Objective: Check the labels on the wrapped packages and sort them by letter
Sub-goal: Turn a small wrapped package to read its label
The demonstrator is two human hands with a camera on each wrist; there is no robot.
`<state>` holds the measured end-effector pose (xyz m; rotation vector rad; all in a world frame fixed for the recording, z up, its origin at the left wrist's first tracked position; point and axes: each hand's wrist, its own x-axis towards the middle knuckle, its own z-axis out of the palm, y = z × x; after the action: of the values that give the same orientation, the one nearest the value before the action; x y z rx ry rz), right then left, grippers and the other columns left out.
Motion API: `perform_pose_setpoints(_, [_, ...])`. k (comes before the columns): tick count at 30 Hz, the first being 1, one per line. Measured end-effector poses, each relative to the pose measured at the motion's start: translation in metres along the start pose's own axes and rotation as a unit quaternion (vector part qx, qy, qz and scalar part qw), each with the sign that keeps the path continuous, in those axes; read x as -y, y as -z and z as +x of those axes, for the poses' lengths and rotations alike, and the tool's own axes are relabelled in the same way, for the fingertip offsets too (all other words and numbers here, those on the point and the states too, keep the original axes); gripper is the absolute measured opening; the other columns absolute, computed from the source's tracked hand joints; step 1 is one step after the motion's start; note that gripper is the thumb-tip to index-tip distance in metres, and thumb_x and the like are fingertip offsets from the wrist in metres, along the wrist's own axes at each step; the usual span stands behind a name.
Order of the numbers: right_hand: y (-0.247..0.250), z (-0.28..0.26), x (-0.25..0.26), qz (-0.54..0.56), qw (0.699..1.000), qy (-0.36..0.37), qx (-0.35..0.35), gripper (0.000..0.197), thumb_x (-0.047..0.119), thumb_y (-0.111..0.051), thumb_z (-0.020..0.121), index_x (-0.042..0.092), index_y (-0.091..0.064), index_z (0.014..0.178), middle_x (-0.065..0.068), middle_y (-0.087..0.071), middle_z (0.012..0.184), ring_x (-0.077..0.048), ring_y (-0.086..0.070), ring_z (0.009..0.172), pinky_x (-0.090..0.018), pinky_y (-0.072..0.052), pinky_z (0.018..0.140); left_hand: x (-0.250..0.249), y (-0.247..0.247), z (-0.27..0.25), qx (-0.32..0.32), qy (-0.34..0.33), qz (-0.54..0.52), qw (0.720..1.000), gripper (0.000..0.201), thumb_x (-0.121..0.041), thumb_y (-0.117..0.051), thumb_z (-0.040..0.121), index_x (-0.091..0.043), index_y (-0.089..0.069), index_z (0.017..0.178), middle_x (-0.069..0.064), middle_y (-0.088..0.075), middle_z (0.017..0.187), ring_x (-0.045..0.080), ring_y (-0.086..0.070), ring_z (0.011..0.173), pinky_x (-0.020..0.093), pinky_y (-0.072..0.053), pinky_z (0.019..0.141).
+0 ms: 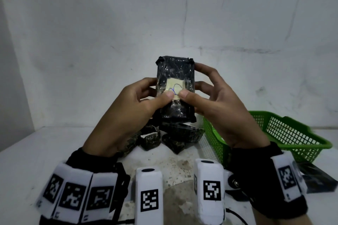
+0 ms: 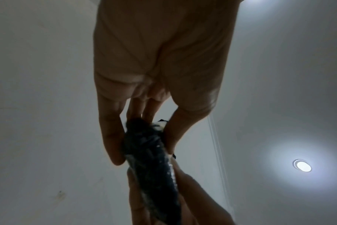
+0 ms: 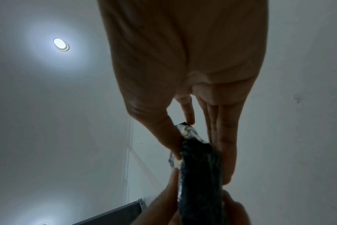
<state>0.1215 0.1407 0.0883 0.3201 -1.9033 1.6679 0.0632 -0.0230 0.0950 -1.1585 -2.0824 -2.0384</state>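
Centre frame: wrapped package (image 1: pixel 175 86) held upright by left hand (image 1: pixel 139 104) and right hand (image 1: pixel 210 100), thumbs pinching over its label (image 1: pixel 175 89).
Risk: thumbs hide the blue letter, so it may be misread and dropped wrongly into green basket (image 1: pixel 292 133), lower right.

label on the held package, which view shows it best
The head view: the label faces the camera on the package, with blue ink partly covered by both thumbs. The left wrist view shows only the package's dark edge; the right wrist view shows a pale sliver by the thumb, possibly the label, unreadable.
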Motion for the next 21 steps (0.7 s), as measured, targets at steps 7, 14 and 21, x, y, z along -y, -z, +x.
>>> perform_pose_setpoints(7, [0.0, -0.0007, 0.0025, -0.015, 1.0, -0.024, -0.009, 0.056, 0.021, -0.076, 0.08, 0.034, -0.055, 0.13, -0.01, -0.072, 0.105, -0.021, -0.072, 0.082, -0.038, -0.057, 0.067, 0.006, -0.0003, 0.0032, 0.009, 0.014, 0.015, 1.0, 0.017, -0.025, -0.058, 0.092, -0.02, -0.065, 0.107, 0.0, -0.073, 0.084, 0.008, -0.068, 0.072, 0.021, -0.055, 0.063])
perform_pose_setpoints(14, [0.0001, -0.0006, -0.0019, -0.04, 0.998, -0.039, 0.005, 0.045, 0.023, -0.079, 0.079, 0.032, -0.064, 0.121, -0.012, -0.072, 0.107, -0.028, -0.074, 0.092, -0.05, -0.06, 0.075, 0.0073, -0.0025, 0.0048, -0.031, -0.006, 0.015, 0.999, 0.021, -0.029, -0.061, 0.09, -0.021, -0.068, 0.108, 0.002, -0.074, 0.094, 0.016, -0.072, 0.086, 0.032, -0.059, 0.073])
perform_pose_setpoints(21, [0.0009, -0.0004, -0.0012, -0.08, 0.997, -0.024, -0.006, 0.031, 0.026, -0.076, 0.085, 0.025, -0.07, 0.115, -0.005, -0.076, 0.099, -0.007, -0.07, 0.079, -0.017, -0.049, 0.062, 0.0027, 0.0018, 0.0015, -0.014, -0.007, 0.033, 0.999, 0.021, -0.038, -0.063, 0.086, -0.027, -0.069, 0.102, -0.013, -0.069, 0.073, -0.001, -0.059, 0.057, 0.01, -0.043, 0.053])
